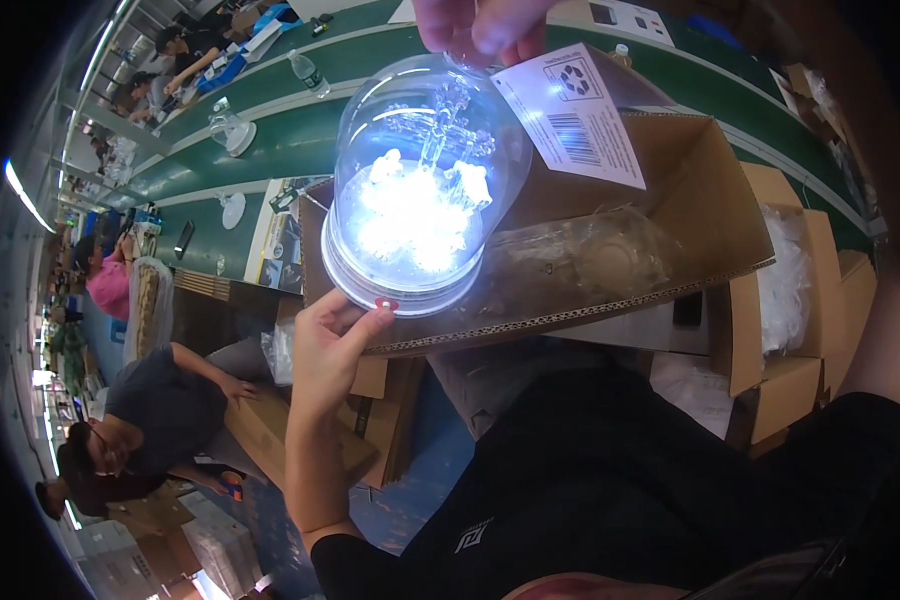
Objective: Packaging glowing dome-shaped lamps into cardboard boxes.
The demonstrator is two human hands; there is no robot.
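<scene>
A clear dome ornament (375, 130) glows bright white inside, where a transparent cross-shaped figure rises from a mass washed out by the glare. Its base is round and pale. My left hand (322, 352) grips that base from below, thumb beside a small red mark on the rim. At the upper edge of the picture, my right hand (482, 28) pinches the top of the dome, its fingers partly cut off. A white printed tag (575, 125) hangs by the dome's top. Behind and below the ornament is an open cardboard box (705, 200) with clear plastic packaging (610, 250) inside.
Beyond the box runs a green conveyor (280, 125) carrying a plastic bottle (308, 72) and another clear dome (232, 130). More open cartons (800, 300) with plastic wrap stand at right. To the left, a co-worker (160, 405) in dark clothing handles a carton (300, 440).
</scene>
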